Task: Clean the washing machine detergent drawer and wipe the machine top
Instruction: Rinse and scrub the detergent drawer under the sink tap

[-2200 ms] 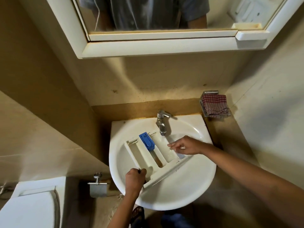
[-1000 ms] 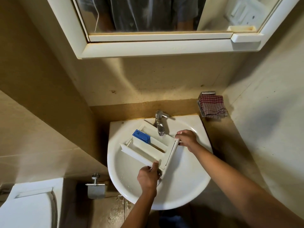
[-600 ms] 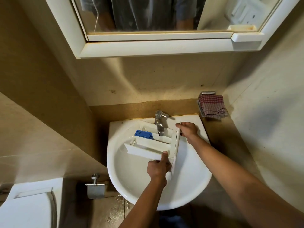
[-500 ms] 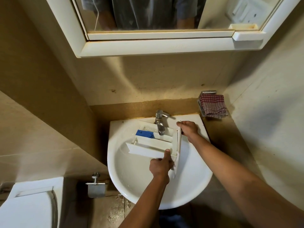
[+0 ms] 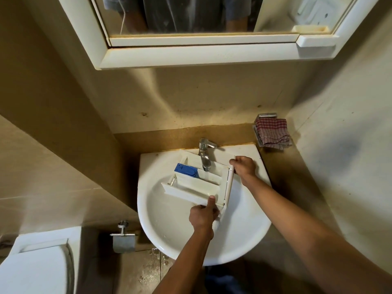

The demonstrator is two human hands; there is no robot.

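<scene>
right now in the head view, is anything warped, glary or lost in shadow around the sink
Head view: wide-angle bowing curves the mirror cabinet frame; head view: warm yellowish light, brightest on the wall behind the tap; head view: the floor under the sink is in deep shadow; head view: the detergent drawer looks sharp, without harsh glare.

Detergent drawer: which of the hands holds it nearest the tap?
The right hand, gripping the detergent drawer's front panel beside the tap; the left hand holds its near corner, thumb on the side wall.
</scene>
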